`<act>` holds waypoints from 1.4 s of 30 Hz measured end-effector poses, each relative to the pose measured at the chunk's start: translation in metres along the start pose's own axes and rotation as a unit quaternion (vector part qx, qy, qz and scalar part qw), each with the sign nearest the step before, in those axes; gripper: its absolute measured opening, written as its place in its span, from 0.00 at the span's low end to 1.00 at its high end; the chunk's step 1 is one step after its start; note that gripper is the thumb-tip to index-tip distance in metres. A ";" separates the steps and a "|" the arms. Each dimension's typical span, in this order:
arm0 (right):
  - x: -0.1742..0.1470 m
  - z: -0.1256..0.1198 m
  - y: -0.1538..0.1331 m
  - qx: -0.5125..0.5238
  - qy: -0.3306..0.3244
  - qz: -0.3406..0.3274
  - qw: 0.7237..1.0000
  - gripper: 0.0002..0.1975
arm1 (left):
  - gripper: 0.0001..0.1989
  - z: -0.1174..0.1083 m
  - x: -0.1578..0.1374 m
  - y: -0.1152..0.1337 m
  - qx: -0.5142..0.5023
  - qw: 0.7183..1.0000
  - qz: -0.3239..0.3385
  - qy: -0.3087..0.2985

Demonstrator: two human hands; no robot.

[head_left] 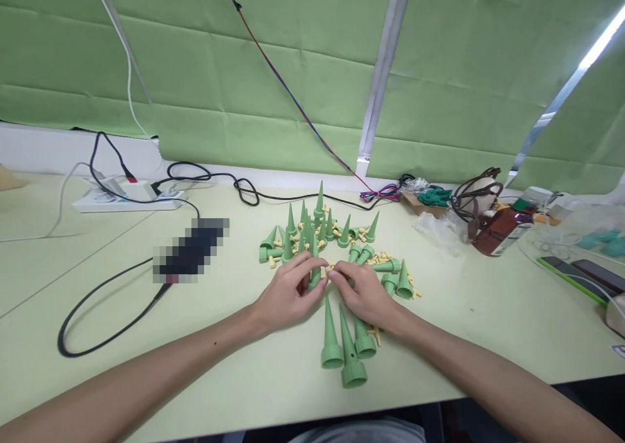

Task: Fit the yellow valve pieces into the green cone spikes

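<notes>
Holding a cone (315,277) roughly upright in the curl of the left hand (291,290), just above or on the desk (234,391); cannot tell which. Apparently pinching a tiny yellow peg (330,267) with the right hand (367,293), close beside that cone; contact between the two hidden. Most likely trouble: losing the peg, from too light a pinch on so small a piece. Could drop among the loose pegs (383,258) beyond the right hand and be hard to tell apart there. Could also bend under a skewed push, or be knocked away by a twist of the cone in a slack grip. Close beyond the left hand, standing cones (319,202), tall and narrow, apt to topple from a brushing knuckle. Nearer the front edge, lying cones (332,348), liable to roll off if nudged by the right wrist.
</notes>
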State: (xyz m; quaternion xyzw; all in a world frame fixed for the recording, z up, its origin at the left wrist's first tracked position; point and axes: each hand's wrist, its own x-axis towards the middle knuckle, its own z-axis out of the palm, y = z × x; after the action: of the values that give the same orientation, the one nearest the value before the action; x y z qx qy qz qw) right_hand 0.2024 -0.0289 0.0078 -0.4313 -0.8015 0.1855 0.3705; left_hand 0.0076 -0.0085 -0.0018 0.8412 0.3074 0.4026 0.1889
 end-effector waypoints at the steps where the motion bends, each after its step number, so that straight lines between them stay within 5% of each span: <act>1: 0.000 0.000 0.000 -0.003 0.001 -0.001 1.000 0.17 | 0.11 0.000 0.000 0.000 0.000 1.000 0.002 0.000; 9: 0.000 0.001 0.002 -0.026 -0.004 0.016 1.000 0.22 | 0.11 -0.001 0.001 0.003 0.005 1.000 0.010 -0.007; 18: -0.001 -0.001 -0.002 0.002 0.014 0.024 1.000 0.10 | 0.10 -0.001 0.002 0.003 0.003 1.000 -0.014 0.013; 42: -0.001 0.000 0.000 0.007 0.014 0.019 1.000 0.15 | 0.11 0.000 0.001 0.001 -0.002 1.000 -0.011 0.000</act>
State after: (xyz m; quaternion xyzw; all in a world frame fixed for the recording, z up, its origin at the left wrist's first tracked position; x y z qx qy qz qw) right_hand 0.2022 -0.0297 0.0077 -0.4467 -0.7862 0.1921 0.3812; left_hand 0.0081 -0.0089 -0.0003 0.8374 0.3159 0.4015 0.1945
